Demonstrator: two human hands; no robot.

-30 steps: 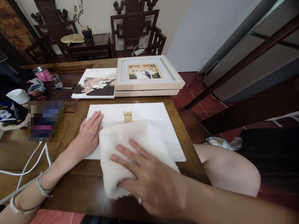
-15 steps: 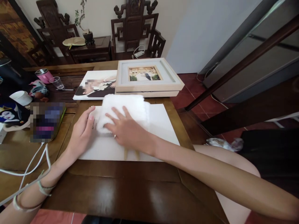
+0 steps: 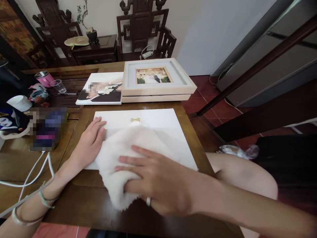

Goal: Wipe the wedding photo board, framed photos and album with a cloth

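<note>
A white board (image 3: 163,117) lies flat on the wooden table, with a small gold bow-shaped piece (image 3: 135,120) near its far edge. My left hand (image 3: 90,142) rests on the board's left side, its fingers loosely stretched out. Under my right hand (image 3: 158,181) is a fluffy white cloth (image 3: 138,137), spread over the middle and near part of the board. The cloth's near corner hangs past the board's near edge. My right fingers are spread across the cloth and hold it, with part of it bunched by the thumb side.
Behind the board lie a photo panel (image 3: 104,89) and stacked pale wooden frames (image 3: 158,92). At left are a pink mug (image 3: 44,79), a clear plastic cup (image 3: 59,86), a white bowl (image 3: 19,103), a phone-like blurred item (image 3: 48,129) and a white cable (image 3: 46,162).
My right hand has drawn the cloth towards me, from the board's far side to its near edge. The cloth has unfolded wider, uncovering the gold piece. My left hand stays at the board's left side.
</note>
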